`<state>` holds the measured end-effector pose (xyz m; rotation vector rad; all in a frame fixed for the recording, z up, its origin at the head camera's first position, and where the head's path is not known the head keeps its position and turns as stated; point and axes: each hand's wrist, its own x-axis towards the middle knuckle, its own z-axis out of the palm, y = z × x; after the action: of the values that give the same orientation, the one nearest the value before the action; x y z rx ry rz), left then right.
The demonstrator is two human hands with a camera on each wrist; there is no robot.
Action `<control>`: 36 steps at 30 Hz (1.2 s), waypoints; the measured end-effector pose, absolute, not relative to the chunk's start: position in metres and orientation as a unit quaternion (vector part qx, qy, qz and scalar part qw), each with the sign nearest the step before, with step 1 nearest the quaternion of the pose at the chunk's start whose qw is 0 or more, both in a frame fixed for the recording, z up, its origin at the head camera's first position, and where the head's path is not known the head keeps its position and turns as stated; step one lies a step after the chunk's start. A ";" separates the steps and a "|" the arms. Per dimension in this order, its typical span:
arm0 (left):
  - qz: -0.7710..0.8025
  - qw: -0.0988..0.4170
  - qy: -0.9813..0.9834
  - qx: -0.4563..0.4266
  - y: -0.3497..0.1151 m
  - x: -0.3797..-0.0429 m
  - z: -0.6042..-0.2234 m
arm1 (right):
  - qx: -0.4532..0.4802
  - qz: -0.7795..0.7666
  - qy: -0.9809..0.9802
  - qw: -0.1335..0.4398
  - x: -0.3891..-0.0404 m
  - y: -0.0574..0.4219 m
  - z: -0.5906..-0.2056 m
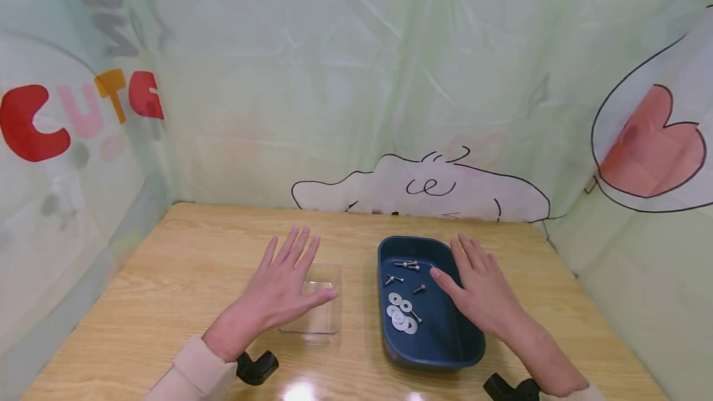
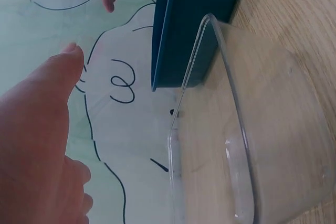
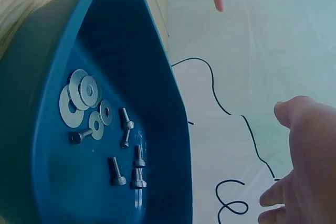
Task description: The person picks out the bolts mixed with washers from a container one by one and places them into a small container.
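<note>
Head: see L grip (image 1: 283, 291), fingers straight & empty, above clear box (image 1: 321, 320); R grip (image 1: 483, 293) likewise, by R rim of blue bin (image 1: 437, 342), on wood surface (image 1: 139, 302). L wrist: see box nr bin. R wrist: see washers (image 3: 84, 99) & bolts (image 3: 119, 180) in bin.

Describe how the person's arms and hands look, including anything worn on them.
The left hand and right hand are bare, with no gloves or rings visible. A pale cream sleeve with a broad cuff covers the left forearm; only the edge of a pale right sleeve shows. A black bent fitting sits by the left wrist, another by the right.
</note>
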<state>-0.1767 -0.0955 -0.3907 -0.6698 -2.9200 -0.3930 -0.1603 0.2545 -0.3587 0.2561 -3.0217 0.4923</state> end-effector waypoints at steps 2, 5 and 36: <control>-0.131 0.058 -0.964 -0.224 -0.092 -0.177 -0.390 | 0.081 0.174 -0.981 0.030 -0.162 0.254 -0.357; -0.128 0.047 -0.964 -0.228 -0.087 -0.177 -0.390 | 0.078 0.201 -0.976 0.016 -0.164 0.252 -0.356; -0.151 -0.004 -0.940 -0.306 -0.031 -0.180 -0.403 | 0.083 0.363 -0.926 -0.066 -0.203 0.228 -0.374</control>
<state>-0.1801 -0.0308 -0.4033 -0.9652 -2.9602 -0.4763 -0.2029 0.2276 -0.3738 0.2710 -3.0370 1.1926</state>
